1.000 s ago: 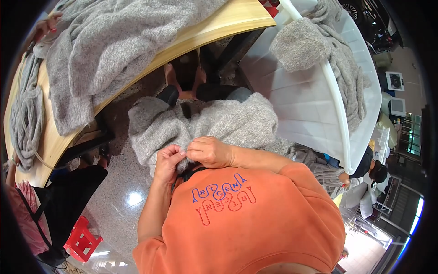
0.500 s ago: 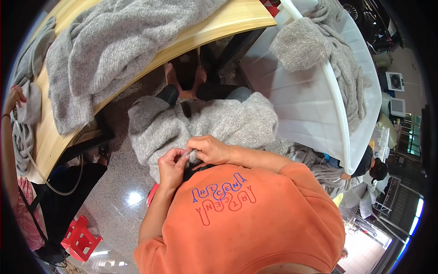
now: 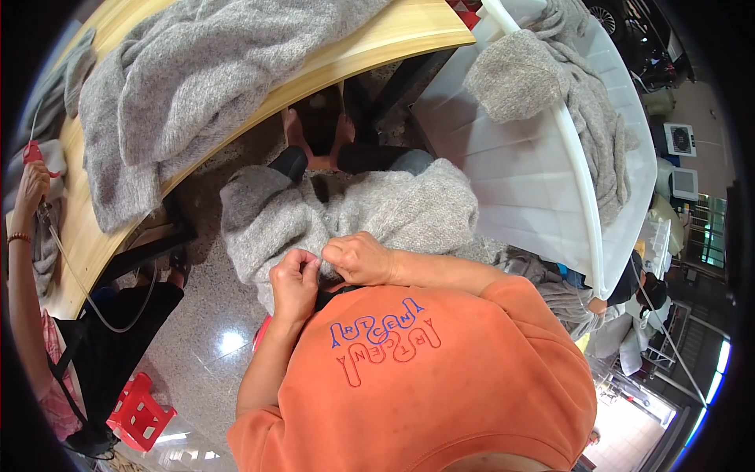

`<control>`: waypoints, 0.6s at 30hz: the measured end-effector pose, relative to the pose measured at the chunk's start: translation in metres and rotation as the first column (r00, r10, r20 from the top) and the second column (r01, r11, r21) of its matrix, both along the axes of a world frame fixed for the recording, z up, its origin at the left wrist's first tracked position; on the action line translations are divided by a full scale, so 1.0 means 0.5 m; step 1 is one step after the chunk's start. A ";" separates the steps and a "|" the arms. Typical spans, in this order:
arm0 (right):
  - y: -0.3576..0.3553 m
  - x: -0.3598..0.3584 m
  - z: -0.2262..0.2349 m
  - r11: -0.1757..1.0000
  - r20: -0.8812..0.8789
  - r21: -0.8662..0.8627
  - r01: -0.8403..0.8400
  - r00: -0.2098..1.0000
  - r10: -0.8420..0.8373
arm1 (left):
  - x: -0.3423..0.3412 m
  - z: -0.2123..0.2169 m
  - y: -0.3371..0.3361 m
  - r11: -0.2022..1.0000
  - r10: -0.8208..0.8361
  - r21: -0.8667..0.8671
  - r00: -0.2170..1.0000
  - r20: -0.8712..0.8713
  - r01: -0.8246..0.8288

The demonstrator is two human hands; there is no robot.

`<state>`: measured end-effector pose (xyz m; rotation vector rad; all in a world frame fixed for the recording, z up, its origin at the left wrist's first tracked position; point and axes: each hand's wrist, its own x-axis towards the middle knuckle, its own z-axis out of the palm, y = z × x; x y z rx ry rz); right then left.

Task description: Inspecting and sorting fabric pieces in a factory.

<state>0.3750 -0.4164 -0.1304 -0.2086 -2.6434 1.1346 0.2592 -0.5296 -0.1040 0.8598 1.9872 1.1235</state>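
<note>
A bulky grey knit garment (image 3: 409, 204) lies bunched over my lap and knees. At its near edge, close to my body, both hands work side by side. My left hand (image 3: 294, 283) is closed, thumb and forefinger pinched together. Just to its right, my right hand (image 3: 358, 258) is curled shut, its thumb side toward the left fingertips. Grey knit lies under and between the hands. Whatever sits in either pinch is too small or hidden to make out.
A wooden table (image 3: 425, 31) bears more grey knitwear (image 3: 189, 86). To the right stands a large white bin (image 3: 503, 157) with grey knits (image 3: 519, 75) over its rim. At left, another person's hand (image 3: 33, 185) holds a red-handled tool (image 3: 33, 153) with a hose. A red stool (image 3: 141, 413) stands on the floor.
My hands have shifted slightly; the right fingers have curled tighter, and less knit shows between the hands. At the left, the other person's arm has come further in, now with the red-handled tool visible.
</note>
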 end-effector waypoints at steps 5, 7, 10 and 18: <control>0.000 0.000 0.007 0.997 -0.090 0.019 0.070 0.994 -0.068 | 0.009 -0.010 0.004 0.995 0.034 0.102 0.983 -0.181 -0.015; 0.000 0.000 0.007 0.996 -0.090 0.017 0.085 0.992 -0.084 | 0.015 -0.014 0.008 0.987 0.048 0.161 0.965 -0.259 -0.006; 0.001 -0.002 0.009 0.993 -0.084 0.017 0.113 0.990 -0.111 | 0.021 -0.012 0.011 0.972 0.067 0.236 0.939 -0.337 0.016; 0.024 -0.001 0.009 0.981 -0.267 0.139 0.137 0.959 -0.096 | 0.039 0.001 0.012 0.950 0.183 0.203 0.949 0.257 -0.238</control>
